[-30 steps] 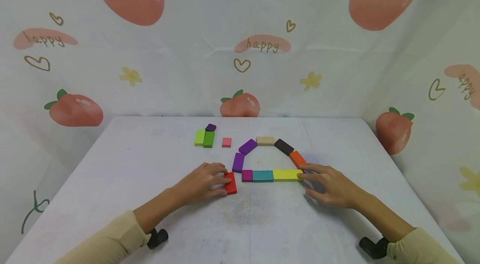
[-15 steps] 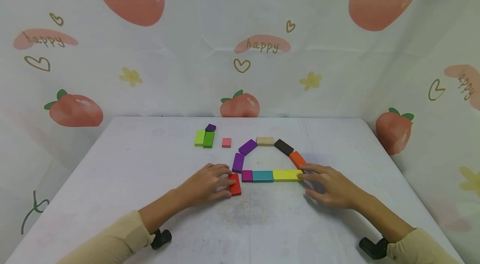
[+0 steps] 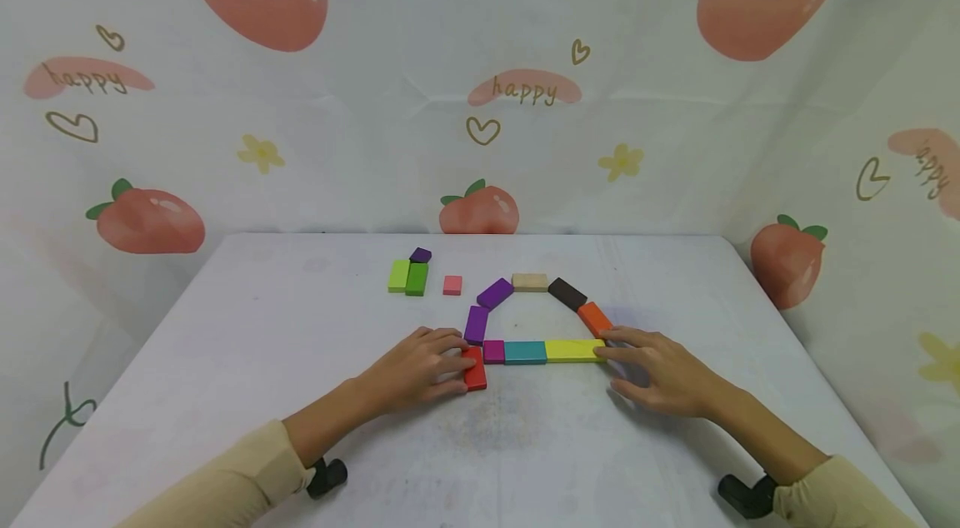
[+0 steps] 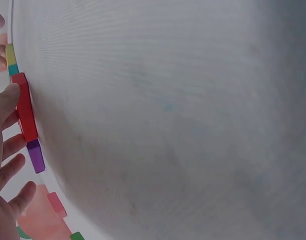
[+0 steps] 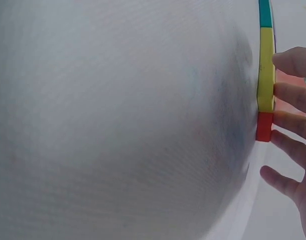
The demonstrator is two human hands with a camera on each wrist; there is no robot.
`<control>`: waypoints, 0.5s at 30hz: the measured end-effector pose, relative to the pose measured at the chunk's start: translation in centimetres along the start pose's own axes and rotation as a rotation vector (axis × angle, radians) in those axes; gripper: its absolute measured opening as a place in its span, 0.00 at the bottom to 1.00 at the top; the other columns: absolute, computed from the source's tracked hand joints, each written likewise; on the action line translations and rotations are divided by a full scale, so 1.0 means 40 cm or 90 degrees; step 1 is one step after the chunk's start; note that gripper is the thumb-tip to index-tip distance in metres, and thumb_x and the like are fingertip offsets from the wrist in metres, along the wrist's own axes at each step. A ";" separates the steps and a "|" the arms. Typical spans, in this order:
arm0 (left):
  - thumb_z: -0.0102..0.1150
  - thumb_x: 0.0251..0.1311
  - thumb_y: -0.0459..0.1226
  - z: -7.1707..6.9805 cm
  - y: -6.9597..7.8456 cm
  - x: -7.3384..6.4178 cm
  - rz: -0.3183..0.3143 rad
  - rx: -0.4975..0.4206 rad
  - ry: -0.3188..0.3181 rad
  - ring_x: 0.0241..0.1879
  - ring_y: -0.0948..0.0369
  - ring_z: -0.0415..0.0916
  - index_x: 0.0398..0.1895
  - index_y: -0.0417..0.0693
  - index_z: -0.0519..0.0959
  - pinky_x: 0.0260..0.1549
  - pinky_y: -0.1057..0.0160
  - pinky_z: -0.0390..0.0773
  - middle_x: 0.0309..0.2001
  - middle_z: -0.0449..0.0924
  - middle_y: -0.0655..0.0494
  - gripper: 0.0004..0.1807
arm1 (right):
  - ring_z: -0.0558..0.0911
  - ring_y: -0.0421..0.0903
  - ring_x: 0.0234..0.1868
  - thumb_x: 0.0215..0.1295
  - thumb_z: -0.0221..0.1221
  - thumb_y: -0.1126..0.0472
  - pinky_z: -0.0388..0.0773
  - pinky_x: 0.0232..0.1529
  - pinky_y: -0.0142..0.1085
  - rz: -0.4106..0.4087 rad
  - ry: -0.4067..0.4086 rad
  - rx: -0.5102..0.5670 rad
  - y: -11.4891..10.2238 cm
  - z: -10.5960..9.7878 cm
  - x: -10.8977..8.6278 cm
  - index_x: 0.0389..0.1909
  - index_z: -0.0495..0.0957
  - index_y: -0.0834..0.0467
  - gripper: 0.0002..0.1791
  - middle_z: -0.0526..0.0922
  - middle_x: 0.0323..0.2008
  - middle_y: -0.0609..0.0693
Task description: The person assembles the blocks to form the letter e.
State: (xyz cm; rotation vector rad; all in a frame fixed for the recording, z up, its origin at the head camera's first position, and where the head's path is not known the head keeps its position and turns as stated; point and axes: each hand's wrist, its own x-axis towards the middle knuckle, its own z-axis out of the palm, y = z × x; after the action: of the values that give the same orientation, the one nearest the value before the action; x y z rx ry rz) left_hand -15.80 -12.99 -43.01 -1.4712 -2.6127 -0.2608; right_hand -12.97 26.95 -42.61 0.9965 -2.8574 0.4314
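Observation:
My left hand (image 3: 420, 370) holds a red block (image 3: 476, 370) by its left side, thumb and fingertips on it. That block's right edge is right at the magenta block (image 3: 494, 352), its upper end just below a purple block (image 3: 476, 324). In the left wrist view the thumb lies over the red block (image 4: 26, 110). A teal block (image 3: 525, 353) and a yellow block (image 3: 573, 351) continue the row rightward. With fingers loosely extended, my right hand (image 3: 660, 370) touches the yellow block's right end and the lower end of the orange block (image 3: 596, 318).
Above the row, a second purple block (image 3: 495, 293), a beige block (image 3: 530, 283) and a dark brown block (image 3: 567, 294) form an arch. Further left lie a pink block (image 3: 452, 285), a light green block (image 3: 399, 276), a green block (image 3: 416, 279) and a dark purple block (image 3: 422, 255).
My left hand has slid the red block to the right across the table, up close to the magenta block. The right hand has stayed in place.

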 end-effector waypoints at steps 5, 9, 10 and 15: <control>0.67 0.61 0.49 0.004 0.000 0.000 -0.002 0.004 0.006 0.60 0.54 0.75 0.56 0.53 0.84 0.54 0.53 0.77 0.54 0.82 0.52 0.21 | 0.78 0.57 0.60 0.58 0.68 0.53 0.77 0.52 0.60 -0.002 0.002 -0.001 0.001 0.001 -0.001 0.54 0.85 0.50 0.21 0.79 0.60 0.53; 0.67 0.62 0.49 0.002 0.002 0.003 -0.006 0.003 0.007 0.60 0.54 0.75 0.56 0.53 0.84 0.55 0.53 0.77 0.55 0.82 0.52 0.21 | 0.78 0.57 0.60 0.58 0.68 0.53 0.77 0.52 0.61 -0.004 0.003 -0.001 0.002 0.003 -0.001 0.54 0.84 0.50 0.22 0.79 0.60 0.53; 0.67 0.62 0.49 0.001 0.002 0.003 -0.006 0.003 0.007 0.60 0.54 0.75 0.56 0.53 0.84 0.55 0.53 0.77 0.55 0.82 0.52 0.21 | 0.78 0.57 0.60 0.58 0.68 0.52 0.77 0.52 0.61 -0.004 0.004 -0.002 0.002 0.003 -0.001 0.54 0.84 0.50 0.22 0.79 0.60 0.53; 0.67 0.61 0.49 -0.003 0.004 0.004 -0.006 0.003 0.008 0.60 0.54 0.75 0.56 0.53 0.84 0.55 0.53 0.77 0.54 0.82 0.52 0.21 | 0.78 0.57 0.60 0.58 0.68 0.53 0.77 0.52 0.61 -0.004 0.005 -0.004 0.002 0.002 -0.001 0.55 0.84 0.50 0.22 0.79 0.61 0.53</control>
State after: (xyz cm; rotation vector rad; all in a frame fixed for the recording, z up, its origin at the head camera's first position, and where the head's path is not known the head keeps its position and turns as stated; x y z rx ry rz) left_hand -15.75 -12.82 -42.84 -1.4518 -2.6093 -0.2640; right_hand -12.97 27.01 -42.71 1.0007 -2.8462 0.4247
